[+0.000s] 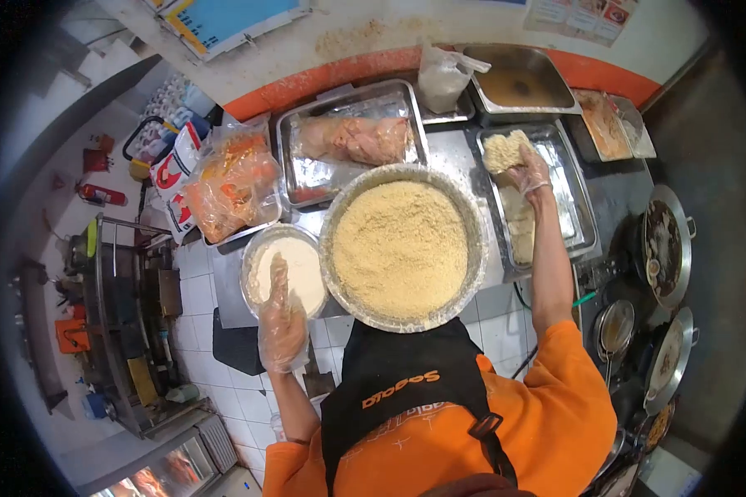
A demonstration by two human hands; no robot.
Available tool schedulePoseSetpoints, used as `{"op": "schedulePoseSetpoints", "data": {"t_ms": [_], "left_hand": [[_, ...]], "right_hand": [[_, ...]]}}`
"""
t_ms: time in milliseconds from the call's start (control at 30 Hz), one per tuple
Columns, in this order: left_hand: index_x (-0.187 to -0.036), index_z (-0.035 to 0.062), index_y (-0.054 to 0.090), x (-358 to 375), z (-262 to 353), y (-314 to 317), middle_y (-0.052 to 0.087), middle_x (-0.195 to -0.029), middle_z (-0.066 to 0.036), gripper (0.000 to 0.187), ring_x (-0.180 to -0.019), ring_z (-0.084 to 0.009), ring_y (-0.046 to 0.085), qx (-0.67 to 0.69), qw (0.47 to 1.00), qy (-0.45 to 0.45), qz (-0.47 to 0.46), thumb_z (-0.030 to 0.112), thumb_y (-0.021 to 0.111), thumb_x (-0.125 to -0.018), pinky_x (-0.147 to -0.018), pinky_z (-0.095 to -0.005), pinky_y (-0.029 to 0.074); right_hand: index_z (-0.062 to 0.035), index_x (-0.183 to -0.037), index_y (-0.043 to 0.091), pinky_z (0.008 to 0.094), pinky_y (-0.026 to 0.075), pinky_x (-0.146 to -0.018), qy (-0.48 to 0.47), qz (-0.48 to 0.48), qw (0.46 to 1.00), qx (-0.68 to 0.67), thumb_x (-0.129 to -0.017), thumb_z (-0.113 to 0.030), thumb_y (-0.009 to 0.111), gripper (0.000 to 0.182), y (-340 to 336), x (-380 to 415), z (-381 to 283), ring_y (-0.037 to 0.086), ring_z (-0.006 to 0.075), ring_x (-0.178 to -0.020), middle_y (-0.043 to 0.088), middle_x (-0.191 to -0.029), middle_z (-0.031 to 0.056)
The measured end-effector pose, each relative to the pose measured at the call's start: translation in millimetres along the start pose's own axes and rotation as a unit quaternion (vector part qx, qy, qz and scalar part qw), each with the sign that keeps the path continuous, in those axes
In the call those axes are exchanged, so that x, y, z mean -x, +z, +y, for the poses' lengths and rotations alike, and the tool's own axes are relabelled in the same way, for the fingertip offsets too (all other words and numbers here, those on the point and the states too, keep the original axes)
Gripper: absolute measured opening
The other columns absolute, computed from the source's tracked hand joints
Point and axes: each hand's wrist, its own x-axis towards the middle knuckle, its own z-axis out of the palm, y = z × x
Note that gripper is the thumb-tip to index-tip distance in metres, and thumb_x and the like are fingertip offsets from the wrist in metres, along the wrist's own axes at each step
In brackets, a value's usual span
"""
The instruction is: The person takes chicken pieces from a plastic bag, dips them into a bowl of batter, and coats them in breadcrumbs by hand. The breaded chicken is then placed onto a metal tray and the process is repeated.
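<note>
My right hand point(531, 171), in a clear plastic glove, grips a crumb-coated cutlet point(504, 151) over the far end of a metal tray point(587, 217). Other pale coated pieces point(520, 225) lie along that tray's left side. Over a bowl of creamy white batter point(305, 269) is my left hand point(283, 327), also gloved, a finger stretched out and nothing visible in it. Between my hands stands a wide metal basin point(328, 286) full of yellowish breadcrumbs point(399, 248).
Behind the basin, a tray point(286, 153) holds raw meat point(352, 138). Bagged orange food point(232, 186) sits at left. A plastic bag point(443, 79) and a deep pan of brownish liquid point(522, 87) stand at the back. Woks point(665, 248) line the right side.
</note>
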Motion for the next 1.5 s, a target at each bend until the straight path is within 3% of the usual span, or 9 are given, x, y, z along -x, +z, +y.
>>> {"op": "schedulePoseSetpoints", "data": {"t_ms": [267, 300, 333, 400, 533, 667, 967, 1300, 1500], "left_hand": [[-0.144, -0.0004, 0.045, -7, -8, -34, 0.053, -0.140, -0.024, 0.062, -0.131, -0.0365, 0.051, -0.029, 0.999, -0.039, 0.023, -0.005, 0.049, -0.082, -0.110, -0.0388, 0.037], [-0.142, -0.0012, 0.046, -12, -8, -39, 0.057, -0.136, -0.025, 0.061, -0.127, -0.0365, 0.055, -0.036, 0.999, -0.009, 0.034, -0.005, 0.049, -0.081, -0.108, -0.0386, 0.040], [-0.141, -0.0017, 0.048, -18, -12, -43, 0.058, -0.134, -0.024, 0.061, -0.126, -0.0365, 0.056, -0.057, 0.998, -0.019, 0.033, -0.005, 0.049, -0.079, -0.107, -0.0385, 0.041], [-0.140, -0.0015, 0.050, -30, -33, -55, 0.058, -0.134, -0.024, 0.064, -0.125, -0.0364, 0.056, -0.050, 0.998, -0.015, 0.045, -0.006, 0.049, -0.076, -0.107, -0.0370, 0.041], [-0.128, 0.0023, 0.060, -96, -90, -73, 0.064, -0.123, -0.023, 0.051, -0.115, -0.0370, 0.061, -0.141, 0.979, 0.076, 0.128, -0.002, 0.052, -0.078, -0.100, -0.0422, 0.046], [-0.105, 0.0007, 0.069, -174, -145, -75, 0.069, -0.097, -0.022, 0.028, -0.094, -0.0373, 0.067, -0.249, 0.957, 0.066, 0.137, 0.014, 0.057, -0.083, -0.084, -0.0467, 0.052], [-0.106, 0.0037, 0.073, -248, -193, -70, 0.071, -0.111, -0.020, 0.029, -0.101, -0.0336, 0.070, -0.480, 0.864, -0.018, -0.151, 0.019, 0.055, -0.090, -0.086, -0.0424, 0.055], [-0.107, 0.0089, 0.074, -231, -213, -62, 0.071, -0.114, -0.015, 0.028, -0.103, -0.0303, 0.069, -0.506, 0.829, -0.009, -0.239, 0.022, 0.055, -0.091, -0.090, -0.0407, 0.054], [-0.115, 0.0085, 0.069, -226, -231, -84, 0.064, -0.124, -0.019, 0.030, -0.116, -0.0293, 0.061, -0.355, 0.927, -0.050, -0.114, 0.020, 0.056, -0.091, -0.101, -0.0415, 0.046]], "right_hand": [[-0.0080, -0.098, 0.062, 0.0426, 0.056, -0.058, 0.048, 0.023, 0.971, 0.231, -0.092, -0.020, 0.065, 0.014, -73, -75, 18, 0.067, 0.0268, -0.072, 0.066, -0.087, 0.0088], [-0.0073, -0.098, 0.063, 0.0465, 0.056, -0.067, -0.147, 0.011, 0.896, 0.419, -0.088, -0.021, 0.066, 0.017, -168, -157, 68, 0.069, 0.0311, -0.080, 0.068, -0.089, 0.0120], [-0.0051, -0.100, 0.065, 0.0471, 0.056, -0.078, -0.114, 0.086, 0.629, 0.764, -0.087, -0.025, 0.067, 0.024, -115, -112, 14, 0.069, 0.0351, -0.094, 0.069, -0.097, 0.0178], [-0.0040, -0.105, 0.068, 0.0468, 0.053, -0.087, -0.058, 0.128, 0.549, 0.824, -0.085, -0.031, 0.066, 0.034, -107, -101, -7, 0.065, 0.0405, -0.103, 0.068, -0.109, 0.0228], [0.0066, -0.127, 0.059, 0.0396, 0.044, -0.101, -0.072, 0.122, 0.735, 0.663, -0.092, -0.031, 0.060, 0.051, -75, -15, -43, 0.062, 0.0361, -0.115, 0.061, -0.129, 0.0250], [0.0058, -0.133, 0.054, 0.0336, 0.058, -0.074, -0.085, 0.115, 0.883, 0.447, -0.099, -0.018, 0.057, 0.042, -54, 80, -43, 0.069, 0.0236, -0.097, 0.066, -0.112, 0.0197], [0.0015, -0.131, 0.058, 0.0308, 0.055, -0.069, -0.039, 0.150, 0.891, 0.427, -0.098, -0.022, 0.063, 0.041, -27, 219, -34, 0.068, 0.0201, -0.092, 0.067, -0.116, 0.0123], [-0.0027, -0.130, 0.060, 0.0270, 0.050, -0.066, -0.013, 0.185, 0.908, 0.376, -0.097, -0.017, 0.064, 0.036, -16, 277, -13, 0.065, 0.0150, -0.088, 0.067, -0.114, 0.0076], [-0.0008, -0.129, 0.059, 0.0263, 0.051, -0.069, -0.031, 0.166, 0.903, 0.396, -0.097, -0.017, 0.064, 0.036, 9, 277, -28, 0.066, 0.0165, -0.093, 0.067, -0.114, 0.0081]]}}
